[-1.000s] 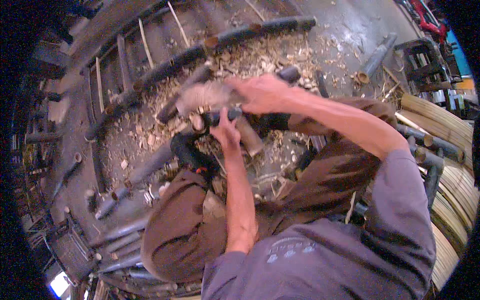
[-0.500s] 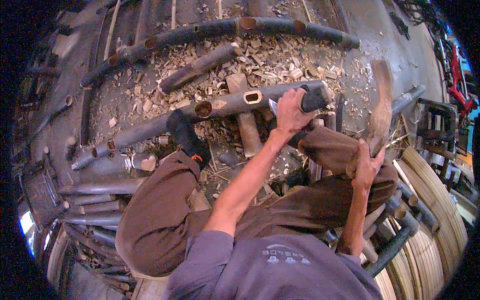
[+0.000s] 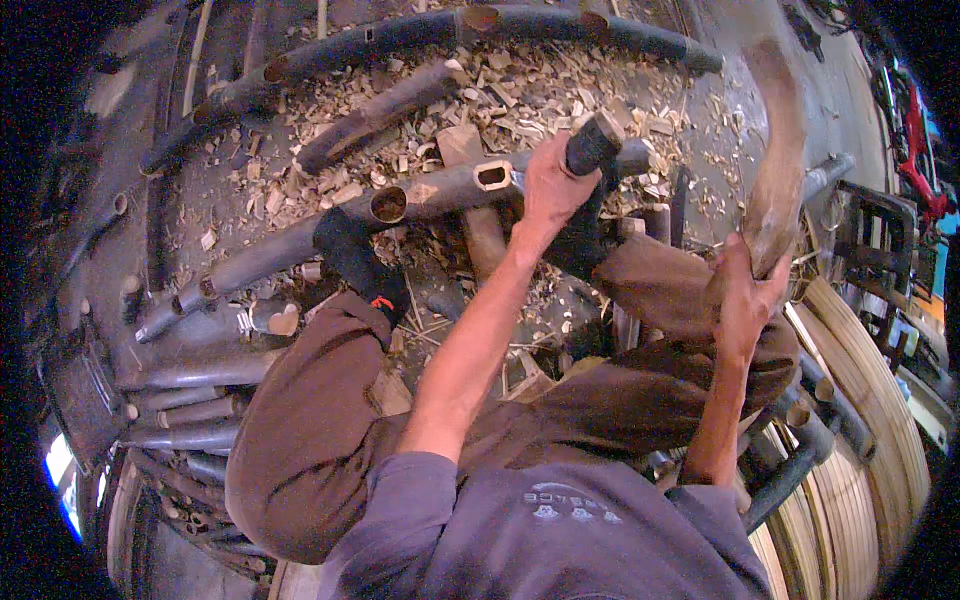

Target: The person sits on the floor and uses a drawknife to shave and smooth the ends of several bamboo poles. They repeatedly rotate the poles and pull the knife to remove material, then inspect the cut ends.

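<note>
My left hand (image 3: 553, 185) is closed around the thick black handle of a chisel (image 3: 592, 146). Its blade is mostly hidden behind my fingers, close to a rectangular slot in a dark bamboo pole (image 3: 450, 188). Several holes are cut along this pole, among them a large round one left of the slot. A brown wooden mallet (image 3: 780, 130), shaped like a club, stands raised in my right hand (image 3: 748, 298), gripped by its lower end. My left foot in a dark shoe (image 3: 350, 245) rests on the pole.
Pale wood chips (image 3: 520, 95) litter the floor around a short dark log (image 3: 380, 115). A curved bamboo pole (image 3: 330, 58) with cut holes lies beyond. Bamboo lengths (image 3: 205, 375) are stacked at the left; bundled pale strips (image 3: 870, 400) stand at the right.
My left hand has lifted slightly and moved left with the chisel, nearer the slot. The mallet in my right hand has risen and tilted, its top blurred. The view has shifted a little.
</note>
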{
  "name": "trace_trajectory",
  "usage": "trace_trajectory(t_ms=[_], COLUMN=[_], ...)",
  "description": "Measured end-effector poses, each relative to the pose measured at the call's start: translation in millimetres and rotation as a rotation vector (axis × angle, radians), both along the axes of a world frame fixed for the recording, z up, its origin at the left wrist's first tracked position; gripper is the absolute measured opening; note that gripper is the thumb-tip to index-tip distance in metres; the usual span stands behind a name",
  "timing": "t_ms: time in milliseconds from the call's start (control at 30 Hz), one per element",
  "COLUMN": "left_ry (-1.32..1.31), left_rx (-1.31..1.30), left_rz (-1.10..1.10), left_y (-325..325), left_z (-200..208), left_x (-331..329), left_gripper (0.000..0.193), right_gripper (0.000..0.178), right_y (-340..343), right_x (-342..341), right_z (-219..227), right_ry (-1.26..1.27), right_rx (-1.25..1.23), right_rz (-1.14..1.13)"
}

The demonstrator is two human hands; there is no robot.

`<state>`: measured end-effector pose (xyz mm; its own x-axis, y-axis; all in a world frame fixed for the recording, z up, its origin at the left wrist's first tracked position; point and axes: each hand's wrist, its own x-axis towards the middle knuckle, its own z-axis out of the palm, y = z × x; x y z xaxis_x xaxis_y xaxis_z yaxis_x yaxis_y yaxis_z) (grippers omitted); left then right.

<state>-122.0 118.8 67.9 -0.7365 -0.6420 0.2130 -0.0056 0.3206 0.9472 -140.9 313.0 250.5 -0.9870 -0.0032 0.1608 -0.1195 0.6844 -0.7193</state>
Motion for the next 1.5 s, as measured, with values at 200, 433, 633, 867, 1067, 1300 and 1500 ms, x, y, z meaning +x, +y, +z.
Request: trace_trajectory(t_ms=[200,433,633,867,1067,1300,1500], left_ry=[-0.052,-0.086,-0.234,-0.146,0.216,0.181,-0.017], left_rx=[0.14,0.108,-0.08,0.046,0.582,0.985,0.952], left_rz=[-0.057,-0.048,-0.114,-0.169,0.226,0.144,0.397], left_y=[-2,-3,2,-29,-112,-93,-76], left_z=[13,1,-10,-32,87,6,-12], left_x=[4,6,17,26,64,130,121], left_gripper=[0.038,0.041,0.045,0.057,0.024,0.034,0.045], right_gripper=[0.042,0.039,0.053,0.062,0.066,0.067,0.07], right_y=[-41,-49,-44,-41,-66,-155,-207], right_x=[22,20,30,52,57,40,40], right_z=[-74,-52,-98,-92,-71,3,52], right_ry=[0.068,-0.206,-0.049,-0.454,-0.4,-0.009,0.308], right_rx=[0.062,-0.395,-0.088,-0.173,-0.24,-0.19,-0.304], right_rz=[0.16,-0.127,-0.036,0.135,0.221,0.674,0.964])
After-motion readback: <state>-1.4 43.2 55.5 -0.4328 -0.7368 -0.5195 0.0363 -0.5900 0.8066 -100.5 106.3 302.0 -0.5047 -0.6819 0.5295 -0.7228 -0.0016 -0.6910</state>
